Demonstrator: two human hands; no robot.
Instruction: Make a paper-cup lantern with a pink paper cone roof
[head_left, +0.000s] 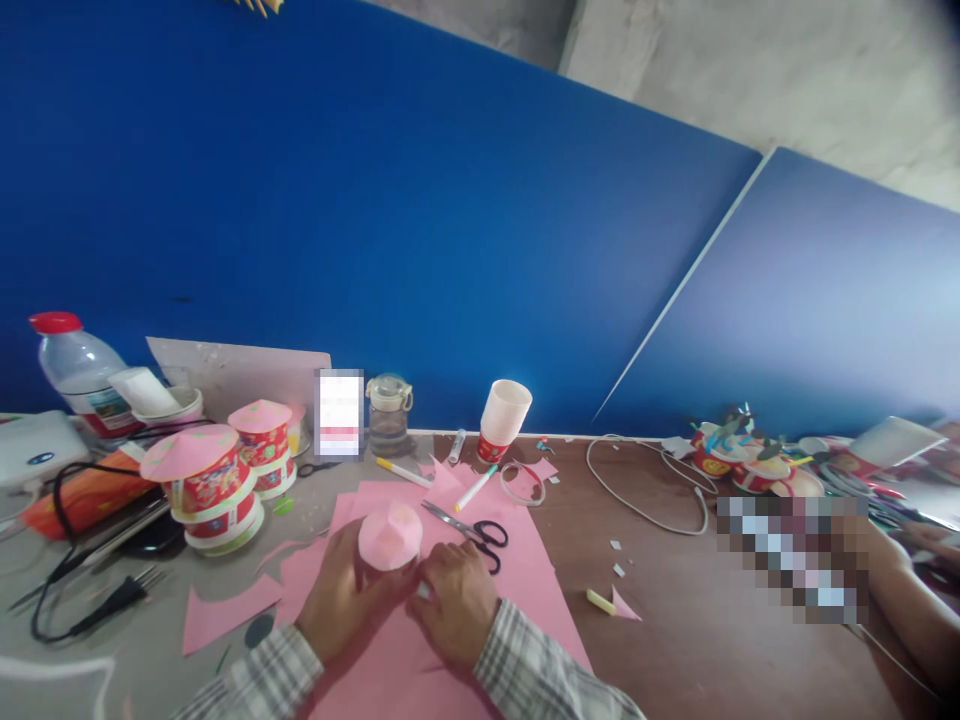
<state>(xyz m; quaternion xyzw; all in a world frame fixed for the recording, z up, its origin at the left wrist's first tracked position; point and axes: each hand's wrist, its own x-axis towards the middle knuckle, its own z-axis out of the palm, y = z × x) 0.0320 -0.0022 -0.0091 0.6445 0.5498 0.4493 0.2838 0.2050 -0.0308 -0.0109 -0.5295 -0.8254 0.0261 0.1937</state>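
Along the tabletop's back edge you have a lidded glass jar (388,425) with clear liquid in it and a white cup (504,412) with a red lower part, while the paper cups (712,455) near the back edge's right end hold colored bits. Your left hand (337,592) pinches the pink paper cone (390,532) between thumb and fingers, over pink sheets (536,600) toward the tabletop's near edge. Your right hand (456,600) bends beside it, knuckles up, its fingertips hidden, so whether they pinch the small white piece (424,590) can't be told.
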